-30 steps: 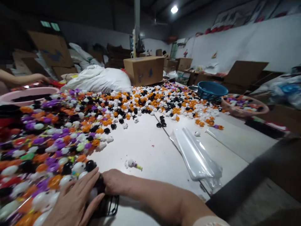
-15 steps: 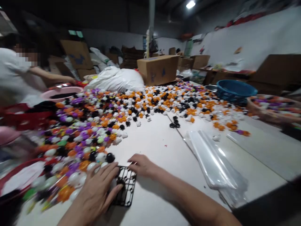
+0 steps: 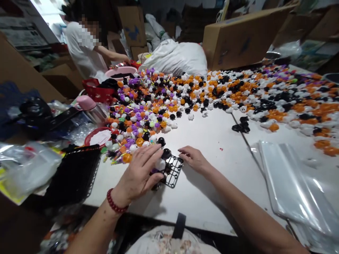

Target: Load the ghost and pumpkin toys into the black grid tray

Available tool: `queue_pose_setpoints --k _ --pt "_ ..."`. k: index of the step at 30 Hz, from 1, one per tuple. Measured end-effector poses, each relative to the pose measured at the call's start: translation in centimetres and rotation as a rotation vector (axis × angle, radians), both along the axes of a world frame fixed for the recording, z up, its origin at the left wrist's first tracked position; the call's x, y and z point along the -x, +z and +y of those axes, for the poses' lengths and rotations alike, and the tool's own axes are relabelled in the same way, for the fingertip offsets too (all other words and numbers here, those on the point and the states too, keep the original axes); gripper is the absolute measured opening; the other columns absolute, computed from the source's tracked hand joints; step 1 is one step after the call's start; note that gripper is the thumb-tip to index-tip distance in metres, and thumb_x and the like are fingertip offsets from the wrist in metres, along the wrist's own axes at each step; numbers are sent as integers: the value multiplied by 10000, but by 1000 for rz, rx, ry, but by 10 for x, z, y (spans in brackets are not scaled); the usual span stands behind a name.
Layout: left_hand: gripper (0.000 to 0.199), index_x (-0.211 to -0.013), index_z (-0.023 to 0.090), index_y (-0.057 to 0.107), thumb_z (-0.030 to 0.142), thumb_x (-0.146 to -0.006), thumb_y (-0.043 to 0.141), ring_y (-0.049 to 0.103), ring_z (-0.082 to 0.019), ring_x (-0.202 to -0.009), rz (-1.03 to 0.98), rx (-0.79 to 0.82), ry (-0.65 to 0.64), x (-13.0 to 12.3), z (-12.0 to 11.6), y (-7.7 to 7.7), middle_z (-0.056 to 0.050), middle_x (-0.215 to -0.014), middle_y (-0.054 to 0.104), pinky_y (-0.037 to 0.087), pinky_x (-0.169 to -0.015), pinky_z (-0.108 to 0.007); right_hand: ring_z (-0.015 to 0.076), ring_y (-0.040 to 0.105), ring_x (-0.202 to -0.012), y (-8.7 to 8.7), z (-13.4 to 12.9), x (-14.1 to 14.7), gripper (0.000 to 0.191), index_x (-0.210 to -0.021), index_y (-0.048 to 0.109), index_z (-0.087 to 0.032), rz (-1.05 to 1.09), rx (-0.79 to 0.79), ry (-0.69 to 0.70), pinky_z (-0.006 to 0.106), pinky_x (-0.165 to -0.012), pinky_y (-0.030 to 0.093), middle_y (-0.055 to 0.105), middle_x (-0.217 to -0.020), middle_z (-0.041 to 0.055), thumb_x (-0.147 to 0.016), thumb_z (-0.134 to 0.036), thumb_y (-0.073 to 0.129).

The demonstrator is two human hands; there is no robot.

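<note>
A small black plastic grid (image 3: 174, 169) is on the white table before me. My left hand (image 3: 141, 171) is closed over its left part, thumb below and fingers above. Between them show a white piece (image 3: 160, 164) and a round black piece (image 3: 166, 153); what lies under the palm is hidden. My right hand (image 3: 194, 158) is at the grid's upper right corner, its fingertips drawn together. Whatever it may pinch is too small to make out. Small orange, black, white and purple figures (image 3: 137, 116) lie heaped just beyond my left hand.
Clear plastic bags (image 3: 291, 187) lie at the right. A black crate (image 3: 71, 176) and a red basket (image 3: 90, 139) stand left, near a pink-lidded flask (image 3: 91, 107). Behind the heap are a white sack (image 3: 174, 58) and a cardboard box (image 3: 238, 42). A person (image 3: 84, 49) works at the far left.
My view has swung left and downward, bringing in the black crate and the table's front edge. A white piece and a black piece now show between my left thumb and fingers at the grid.
</note>
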State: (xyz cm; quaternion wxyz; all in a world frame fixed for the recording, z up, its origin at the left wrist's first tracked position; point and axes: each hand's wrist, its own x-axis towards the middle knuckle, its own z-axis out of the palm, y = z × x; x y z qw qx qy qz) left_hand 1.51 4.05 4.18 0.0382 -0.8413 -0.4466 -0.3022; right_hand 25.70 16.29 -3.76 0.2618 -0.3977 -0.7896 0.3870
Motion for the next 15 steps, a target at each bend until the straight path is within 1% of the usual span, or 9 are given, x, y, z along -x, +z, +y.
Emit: queue_pose_setpoints --k 2,4,6,8,10,12,13,15 --pt "483 -1428 140 453 373 -1005 455 476 -295 -1318 -134 -90 38 5 -17 -4 -175 -1394 516 399 -1098 -512 172 614 -901 0 -8 5 225 -1095 689 -177 -14 9 32 320 -821 480 661 -1051 72 -932 -274 566" --pt "456 -1397 143 493 312 -974 515 542 -299 -1233 -219 -195 92 9 -35 -17 -172 -1304 567 472 -1019 -501 169 609 -898 1 -16 11 217 -1116 675 -182 -47 -4 61 317 -823 471 660 -1036 65 -932 -241 576" --pt "465 -1376 147 513 309 -944 570 577 -299 -1160 -253 -287 137 10 -55 -38 -163 -1222 593 511 -954 -495 171 602 -891 3 -25 15 221 -1132 660 -170 -102 -29 71 317 -822 464 655 -1017 66 -926 -214 593" --pt "478 -1361 150 515 312 -922 608 585 -292 -1115 -274 -312 166 8 -73 -62 -153 -1168 597 525 -917 -489 173 592 -869 4 -36 17 210 -1121 653 -149 -165 -56 87 319 -813 462 644 -1001 76 -923 -200 604" --pt "464 -1338 145 513 229 -896 626 581 -272 -1096 -291 -257 191 3 -89 -84 -144 -1144 593 528 -907 -463 173 581 -852 3 -50 16 166 -1074 656 -133 -212 -91 125 318 -806 462 627 -984 83 -930 -185 592" --pt "457 -1309 137 512 115 -865 613 569 -250 -1096 -301 -148 217 -2 -103 -102 -138 -1144 587 522 -920 -432 171 576 -853 1 -68 13 141 -1035 657 -129 -221 -111 179 310 -799 464 610 -979 85 -949 -172 554" --pt "450 -1297 132 513 87 -858 601 561 -243 -1101 -303 -91 227 -3 -109 -108 -139 -1150 582 517 -930 -423 169 575 -861 0 -78 11 148 -1032 656 -133 -209 -114 206 302 -796 465 602 -984 84 -960 -173 533" --pt "418 -1285 122 508 104 -875 582 542 -244 -1120 -306 18 237 -5 -118 -117 -148 -1174 569 504 -953 -423 163 570 -886 -3 -98 9 183 -1065 650 -153 -186 -106 251 286 -803 468 591 -1009 80 -989 -193 489"
